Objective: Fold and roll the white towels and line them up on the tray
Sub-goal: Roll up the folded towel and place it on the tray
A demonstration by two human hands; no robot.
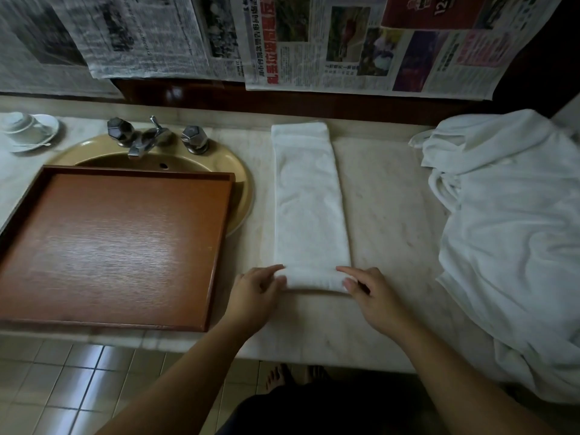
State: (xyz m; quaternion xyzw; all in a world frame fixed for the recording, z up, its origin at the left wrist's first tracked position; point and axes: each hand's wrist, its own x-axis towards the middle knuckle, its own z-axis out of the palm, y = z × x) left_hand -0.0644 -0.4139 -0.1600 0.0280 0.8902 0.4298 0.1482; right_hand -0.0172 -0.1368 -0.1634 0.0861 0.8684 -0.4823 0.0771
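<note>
- Left hand [257, 293] pinches the near-left corner of the long folded white towel [309, 199], thumb on top and fingers curled round the first small turn of the roll.
- Right hand [372, 298] grips the near-right corner the same way, its fingertips on the rolled edge.
- That white towel lies as a narrow strip on the pale marble counter [389, 199], running away from the person, just right of the beige round sink [241, 189].
- Only the nearest end is turned over; the rest is flat, so the rolling looks barely begun.
- To roll well, I judge both hands should push forward evenly, keeping the roll tight and its ends flush with the strip's long edges, so it does not cone or drift sideways.
- Smoothing the flat part ahead of the roll would likely prevent trapped creases.
- Across the sink's near part sits the brown rectangular wooden tray [28, 208], holding no towels yet.
- A heap of loose white cloth [508, 221] waits on the right.
</note>
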